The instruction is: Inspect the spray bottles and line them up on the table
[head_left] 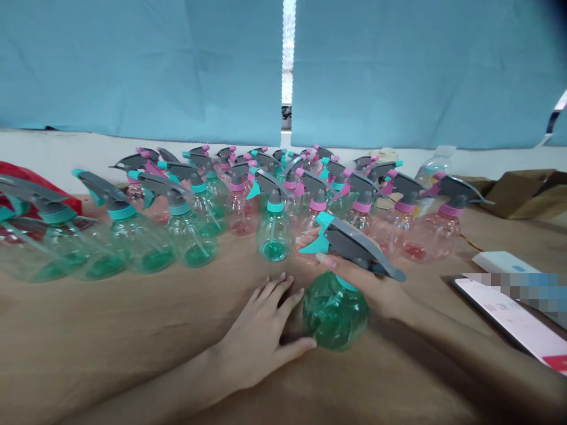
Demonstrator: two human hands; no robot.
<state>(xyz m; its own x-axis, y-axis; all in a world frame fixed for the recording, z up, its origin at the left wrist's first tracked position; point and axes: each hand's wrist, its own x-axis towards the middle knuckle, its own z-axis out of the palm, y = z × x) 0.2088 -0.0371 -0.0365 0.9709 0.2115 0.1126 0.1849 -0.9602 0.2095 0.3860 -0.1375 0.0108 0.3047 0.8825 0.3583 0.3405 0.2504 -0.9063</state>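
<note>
A green spray bottle (335, 310) with a grey and teal trigger head (349, 242) stands on the brown table (110, 336) right in front of me. My right hand (372, 283) is wrapped round the neck and trigger head of this bottle. My left hand (261, 330) lies on the table beside the bottle's body, fingers spread, thumb touching its base. Just behind stands another green spray bottle (274, 227).
Several green and pink spray bottles (363, 203) crowd the back of the table in rows. A phone (514, 321) and a white box (500, 261) lie at the right. Cardboard (527, 198) sits far right, a red bag (26, 177) far left. Blue sheets hang behind.
</note>
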